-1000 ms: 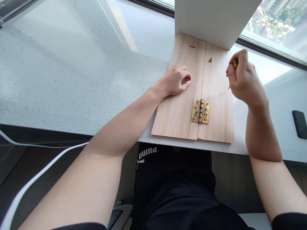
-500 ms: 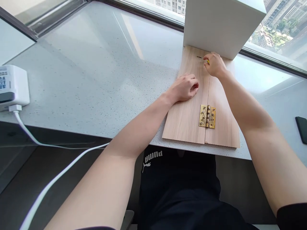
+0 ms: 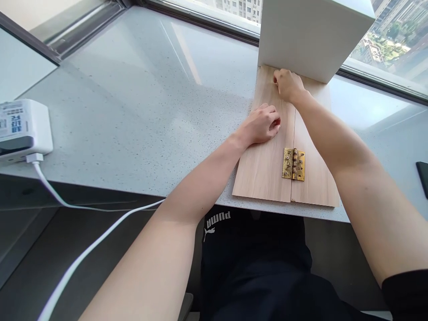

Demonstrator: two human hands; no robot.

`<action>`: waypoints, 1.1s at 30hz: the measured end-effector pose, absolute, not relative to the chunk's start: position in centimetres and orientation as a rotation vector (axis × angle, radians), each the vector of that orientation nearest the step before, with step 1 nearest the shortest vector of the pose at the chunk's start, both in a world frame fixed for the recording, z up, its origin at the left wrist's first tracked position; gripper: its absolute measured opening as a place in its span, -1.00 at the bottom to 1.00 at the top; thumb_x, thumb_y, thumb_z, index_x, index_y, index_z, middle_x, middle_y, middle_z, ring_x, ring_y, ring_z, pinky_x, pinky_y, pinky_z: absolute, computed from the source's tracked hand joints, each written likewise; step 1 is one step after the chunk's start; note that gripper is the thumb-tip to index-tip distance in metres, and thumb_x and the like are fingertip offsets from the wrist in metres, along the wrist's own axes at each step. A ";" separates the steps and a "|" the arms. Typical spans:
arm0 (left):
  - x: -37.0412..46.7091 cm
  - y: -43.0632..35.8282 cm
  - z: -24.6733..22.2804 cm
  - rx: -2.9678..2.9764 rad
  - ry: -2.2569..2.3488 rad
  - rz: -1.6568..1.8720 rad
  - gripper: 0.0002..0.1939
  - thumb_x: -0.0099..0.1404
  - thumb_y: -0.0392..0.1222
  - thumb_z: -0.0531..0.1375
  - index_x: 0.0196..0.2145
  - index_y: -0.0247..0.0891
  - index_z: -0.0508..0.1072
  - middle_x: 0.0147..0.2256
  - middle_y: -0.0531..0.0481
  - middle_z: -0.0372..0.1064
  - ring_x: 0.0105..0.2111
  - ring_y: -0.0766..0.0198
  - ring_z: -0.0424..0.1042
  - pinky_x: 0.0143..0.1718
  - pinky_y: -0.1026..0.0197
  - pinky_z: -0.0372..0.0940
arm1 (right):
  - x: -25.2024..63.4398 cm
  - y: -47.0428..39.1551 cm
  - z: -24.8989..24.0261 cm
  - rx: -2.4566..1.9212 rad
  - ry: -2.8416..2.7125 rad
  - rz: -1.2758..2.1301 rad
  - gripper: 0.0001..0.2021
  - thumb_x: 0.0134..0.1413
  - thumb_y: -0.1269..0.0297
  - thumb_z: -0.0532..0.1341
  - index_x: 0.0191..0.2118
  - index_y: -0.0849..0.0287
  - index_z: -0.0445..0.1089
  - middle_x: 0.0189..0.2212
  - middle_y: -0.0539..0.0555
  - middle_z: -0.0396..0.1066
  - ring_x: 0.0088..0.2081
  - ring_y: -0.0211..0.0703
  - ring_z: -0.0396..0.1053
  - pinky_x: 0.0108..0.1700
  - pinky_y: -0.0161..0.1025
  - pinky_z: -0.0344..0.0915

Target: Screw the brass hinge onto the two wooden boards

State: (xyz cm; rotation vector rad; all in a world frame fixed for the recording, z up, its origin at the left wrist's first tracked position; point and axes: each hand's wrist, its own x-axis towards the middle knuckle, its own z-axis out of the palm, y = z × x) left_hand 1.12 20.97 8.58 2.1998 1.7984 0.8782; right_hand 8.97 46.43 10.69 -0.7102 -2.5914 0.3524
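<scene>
Two pale wooden boards point(image 3: 256, 178) lie side by side on the countertop, their long edges meeting at a seam. A brass-coloured hinge point(image 3: 293, 164) spans that seam near the front, with small fasteners or holes on its leaves. My left hand point(image 3: 262, 124) rests curled on the left board, fingers closed; whatever may be inside is hidden. Farther back, my right hand point(image 3: 286, 84) is closed with its fingertips down at the left board's far end. It covers the spot where a small dark metal piece lay, and its contents are hidden.
A white box-like block point(image 3: 310, 40) stands at the boards' far end by the window. On the left is a white power adapter point(image 3: 36, 127) with a white cable point(image 3: 100, 238) hanging past the counter point(image 3: 133, 120) edge. A dark phone-like object point(image 3: 423, 178) lies far right.
My right hand has moved left, over the small dark metal piece; the small yellow thing seen in its fingers is now hidden. My left hand stays on the board. The view has shifted slightly.
</scene>
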 end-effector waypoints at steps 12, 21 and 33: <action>0.7 21.5 8.0 2.177 1.834 0.892 -0.87 0.56 -0.15 0.31 -0.07 -0.11 0.70 0.06 -0.24 0.64 0.20 -0.28 0.57 0.42 -0.35 0.41 | 30.1 31.7 15.1 -0.477 -2.471 0.429 -0.88 0.56 0.27 0.34 -0.02 -0.14 0.63 -0.06 0.07 0.79 -0.08 0.12 0.71 0.04 0.19 0.64; -0.3 21.1 8.0 2.121 1.831 0.954 -0.86 0.50 0.03 0.36 -0.10 0.02 0.71 -0.02 -0.21 0.66 0.22 -0.34 0.57 0.41 -0.43 0.47 | 33.3 26.5 13.1 -0.185 -2.549 0.590 -0.86 0.62 0.33 0.33 -0.04 -0.11 0.61 -0.14 -0.06 0.79 -0.45 -0.18 0.47 -0.41 -0.09 0.38; -0.6 20.6 8.5 2.116 1.790 0.947 -0.85 0.53 0.06 0.36 -0.11 0.02 0.68 -0.03 -0.18 0.68 0.22 -0.33 0.57 0.42 -0.50 0.47 | 33.9 25.7 12.3 -0.248 -2.646 0.663 -0.84 0.63 0.25 0.33 -0.11 -0.08 0.61 -0.18 -0.05 0.82 -0.38 -0.15 0.61 -0.34 -0.11 0.53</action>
